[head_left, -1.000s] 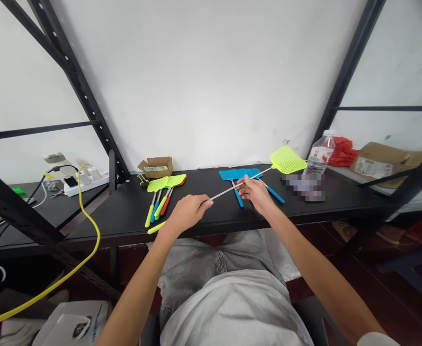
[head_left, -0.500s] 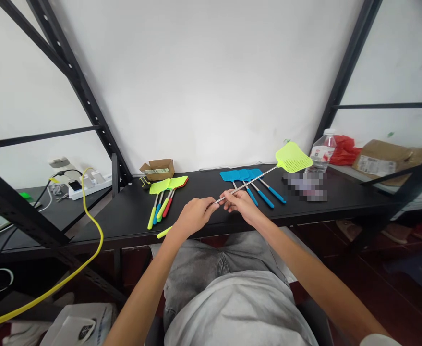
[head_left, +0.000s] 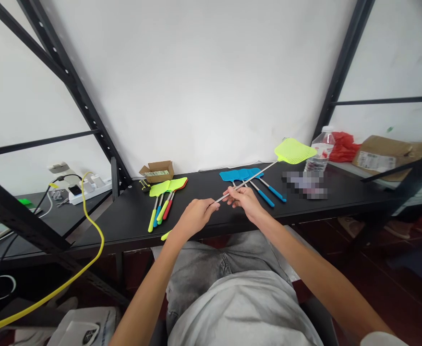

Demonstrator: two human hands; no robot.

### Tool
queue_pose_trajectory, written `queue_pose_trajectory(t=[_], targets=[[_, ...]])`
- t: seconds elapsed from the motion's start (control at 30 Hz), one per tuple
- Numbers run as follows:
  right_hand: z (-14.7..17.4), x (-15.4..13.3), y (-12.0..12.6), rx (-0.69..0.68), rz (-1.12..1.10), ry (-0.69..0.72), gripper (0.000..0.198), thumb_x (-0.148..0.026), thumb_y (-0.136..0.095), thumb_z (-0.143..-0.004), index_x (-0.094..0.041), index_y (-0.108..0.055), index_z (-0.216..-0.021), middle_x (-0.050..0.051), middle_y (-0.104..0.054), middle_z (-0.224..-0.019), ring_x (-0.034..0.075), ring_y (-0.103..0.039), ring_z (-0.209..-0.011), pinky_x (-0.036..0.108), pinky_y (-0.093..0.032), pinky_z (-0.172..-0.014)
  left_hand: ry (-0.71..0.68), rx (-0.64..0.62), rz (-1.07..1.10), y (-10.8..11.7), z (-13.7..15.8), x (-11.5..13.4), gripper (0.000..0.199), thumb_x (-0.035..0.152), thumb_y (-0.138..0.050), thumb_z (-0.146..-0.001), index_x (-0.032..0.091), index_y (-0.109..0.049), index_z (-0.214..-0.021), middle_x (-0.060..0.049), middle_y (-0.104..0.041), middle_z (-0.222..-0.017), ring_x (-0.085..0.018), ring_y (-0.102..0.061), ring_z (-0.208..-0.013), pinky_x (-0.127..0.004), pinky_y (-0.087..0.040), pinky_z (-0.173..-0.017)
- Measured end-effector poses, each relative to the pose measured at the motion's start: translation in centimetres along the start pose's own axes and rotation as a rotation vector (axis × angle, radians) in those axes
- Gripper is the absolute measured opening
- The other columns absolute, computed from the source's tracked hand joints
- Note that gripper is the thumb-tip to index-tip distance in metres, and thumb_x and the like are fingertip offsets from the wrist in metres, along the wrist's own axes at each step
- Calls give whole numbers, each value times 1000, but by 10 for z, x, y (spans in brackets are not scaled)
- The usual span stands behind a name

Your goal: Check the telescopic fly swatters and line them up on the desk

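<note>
A yellow-green fly swatter point(head_left: 294, 151) stretches across both hands, its perforated paddle up at the right and its thin metal rod slanting down to the left. My left hand point(head_left: 196, 215) is closed around its lower part, and the yellow-green handle end pokes out behind the wrist. Further up the rod, my right hand point(head_left: 246, 201) pinches it between thumb and fingers. Beyond the right hand lie several blue fly swatters point(head_left: 240, 176), their heads overlapping. To the left is a pile of swatters with yellow-green heads point(head_left: 160, 188), and blue, red and green handles among them.
A small open cardboard box point(head_left: 156, 171) stands against the wall. At right are a plastic bottle point(head_left: 320, 150), a pixelated patch and a red bag point(head_left: 342, 146). A yellow cable point(head_left: 99, 230) hangs at left near a power strip point(head_left: 90, 191). Black frame posts point(head_left: 84, 108) flank the table.
My right hand has shifted slightly up the rod, widening the gap between the hands. The swatter's paddle has tilted and looks flatter. The camera view has shifted a little.
</note>
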State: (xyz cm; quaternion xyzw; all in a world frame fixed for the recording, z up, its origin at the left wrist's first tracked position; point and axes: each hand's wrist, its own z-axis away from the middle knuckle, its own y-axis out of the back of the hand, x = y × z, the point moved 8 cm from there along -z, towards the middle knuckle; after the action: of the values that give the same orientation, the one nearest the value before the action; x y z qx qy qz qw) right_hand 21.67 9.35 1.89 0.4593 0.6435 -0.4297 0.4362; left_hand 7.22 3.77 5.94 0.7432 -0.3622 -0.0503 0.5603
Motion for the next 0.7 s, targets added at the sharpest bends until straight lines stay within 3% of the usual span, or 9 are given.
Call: queue_pose_trajectory(t=[0.7], targets=[[-7, -10, 28, 101, 4, -6, 44, -60, -73, -71, -16, -74, -73, 10, -72, -73, 14, -60, -61, 22, -42, -49, -25, 4, 38, -1, -3, 0, 42, 39, -35, -100, 18, -68, -86, -3, -65, -68, -16, -56, -61, -25, -31, -61]])
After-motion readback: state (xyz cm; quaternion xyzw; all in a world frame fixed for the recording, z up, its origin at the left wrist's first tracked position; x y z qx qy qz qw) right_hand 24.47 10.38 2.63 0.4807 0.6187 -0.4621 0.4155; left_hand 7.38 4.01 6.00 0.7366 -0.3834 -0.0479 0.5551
